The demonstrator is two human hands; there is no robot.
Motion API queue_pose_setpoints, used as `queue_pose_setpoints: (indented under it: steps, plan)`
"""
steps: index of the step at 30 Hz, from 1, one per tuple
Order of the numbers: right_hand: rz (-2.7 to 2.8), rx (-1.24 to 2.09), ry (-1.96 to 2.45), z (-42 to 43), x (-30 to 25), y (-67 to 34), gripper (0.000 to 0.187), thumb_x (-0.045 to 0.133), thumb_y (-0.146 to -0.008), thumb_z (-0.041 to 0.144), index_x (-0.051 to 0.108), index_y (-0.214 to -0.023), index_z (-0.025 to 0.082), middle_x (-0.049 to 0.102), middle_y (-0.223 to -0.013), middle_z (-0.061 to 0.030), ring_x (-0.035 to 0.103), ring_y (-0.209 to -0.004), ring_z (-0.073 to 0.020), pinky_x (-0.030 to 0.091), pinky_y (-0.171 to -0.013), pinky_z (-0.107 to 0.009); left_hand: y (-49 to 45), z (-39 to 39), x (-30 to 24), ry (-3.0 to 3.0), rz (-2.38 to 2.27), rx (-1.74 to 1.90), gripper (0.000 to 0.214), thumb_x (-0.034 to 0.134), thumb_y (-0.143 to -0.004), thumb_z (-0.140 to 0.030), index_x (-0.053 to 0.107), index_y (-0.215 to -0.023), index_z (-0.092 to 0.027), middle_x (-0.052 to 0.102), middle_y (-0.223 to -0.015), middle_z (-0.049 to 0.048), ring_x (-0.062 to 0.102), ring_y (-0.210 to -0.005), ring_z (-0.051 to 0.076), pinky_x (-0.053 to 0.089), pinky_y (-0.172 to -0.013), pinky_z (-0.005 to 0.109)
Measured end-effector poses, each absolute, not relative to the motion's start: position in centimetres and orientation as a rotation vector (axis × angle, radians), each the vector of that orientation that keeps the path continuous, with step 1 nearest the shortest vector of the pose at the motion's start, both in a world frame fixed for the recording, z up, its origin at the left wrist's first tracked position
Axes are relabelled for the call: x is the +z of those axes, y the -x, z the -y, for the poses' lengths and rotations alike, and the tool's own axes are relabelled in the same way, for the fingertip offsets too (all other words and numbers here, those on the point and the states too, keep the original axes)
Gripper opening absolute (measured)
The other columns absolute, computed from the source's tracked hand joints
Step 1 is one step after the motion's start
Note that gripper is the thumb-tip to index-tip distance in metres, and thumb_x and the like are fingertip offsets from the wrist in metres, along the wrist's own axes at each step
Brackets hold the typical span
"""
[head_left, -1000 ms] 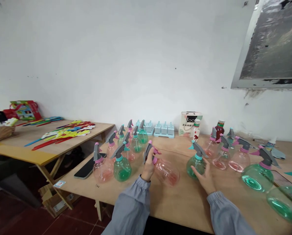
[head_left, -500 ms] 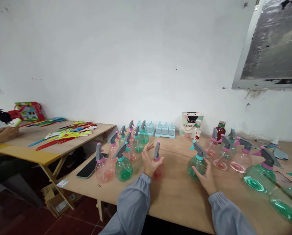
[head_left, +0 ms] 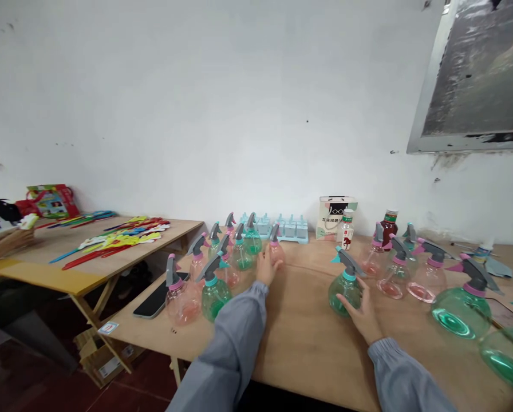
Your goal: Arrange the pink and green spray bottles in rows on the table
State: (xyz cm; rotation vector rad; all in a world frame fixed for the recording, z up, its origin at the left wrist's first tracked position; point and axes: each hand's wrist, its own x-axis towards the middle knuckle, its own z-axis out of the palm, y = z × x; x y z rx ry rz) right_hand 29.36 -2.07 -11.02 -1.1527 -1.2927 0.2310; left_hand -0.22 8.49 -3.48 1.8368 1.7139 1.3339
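My left hand (head_left: 267, 269) grips a pink spray bottle (head_left: 277, 252) from the near side, its thumb and fingers around the round body. The bottle stands upright beside a group of others, and my hand covers its lower part. Further right, my right hand (head_left: 363, 311) is closed around the side of a green spray bottle (head_left: 339, 292) with a grey and teal trigger head. Left of my left hand stand several more bottles, among them a green spray bottle (head_left: 216, 294) and a pink spray bottle (head_left: 182, 303) at the front.
On the right are several spray bottles, including a large green one (head_left: 458, 315). Blue moulds (head_left: 291, 229), a paper bag (head_left: 325, 226) and a drink bottle (head_left: 346, 232) line the wall. A phone (head_left: 156, 300) lies left; a person's hand (head_left: 18, 237) shows over the left table (head_left: 78, 274).
My left hand has moved away from me toward the wall, taking the pink spray bottle to the back of the left group. My right hand has stayed on the green spray bottle.
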Motion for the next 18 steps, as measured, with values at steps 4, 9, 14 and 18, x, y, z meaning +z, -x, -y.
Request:
queue_pose_setpoints:
  steps: [4,9,14,18]
  plan:
    - [1.316,0.257,1.163,3.1,-11.1,-28.9,0.077,0.064,-0.085,0.060,0.037,-0.147,0.023,0.050,-0.147,-0.0161,0.048,-0.137,-0.0334,0.035,-0.117,-0.059,-0.3,-14.0,-1.6,-1.745,-1.706,1.353,0.083,0.073,-0.082,-0.020,0.032,-0.154,-0.014,0.049,-0.139,0.0233,0.056,-0.125,0.032,0.041,-0.108,0.039]
    - [1.389,0.242,1.184,3.6,-11.0,-28.2,0.077,0.063,-0.087,0.059,0.035,-0.149,0.024,0.050,-0.146,-0.0150,0.050,-0.136,-0.0325,0.037,-0.116,-0.058,-1.2,-15.2,-0.8,-1.643,-1.670,1.411,0.088,0.075,-0.082,-0.027,0.028,-0.156,-0.016,0.048,-0.144,0.0233,0.049,-0.134,0.034,0.039,-0.111,0.041]
    - [1.389,0.168,1.193,3.3,-11.0,-27.9,0.083,0.063,-0.085,0.063,0.033,-0.150,0.021,0.048,-0.144,-0.0175,0.048,-0.135,-0.0351,0.036,-0.115,-0.060,-4.1,-10.0,-1.3,-1.563,-1.603,1.552,0.070,0.059,-0.094,-0.043,0.032,-0.151,-0.013,0.040,-0.153,0.0269,0.034,-0.147,0.039,0.031,-0.116,0.052]
    - [1.409,0.077,1.183,3.0,-11.7,-26.3,0.084,0.060,-0.086,0.064,0.031,-0.152,0.021,0.047,-0.138,-0.0173,0.045,-0.134,-0.0369,0.037,-0.113,-0.062,-8.1,-2.8,-3.5,-1.780,-1.224,1.443,0.068,0.075,-0.080,-0.047,0.051,-0.138,-0.022,0.056,-0.145,0.0142,0.051,-0.137,0.029,0.038,-0.116,0.042]
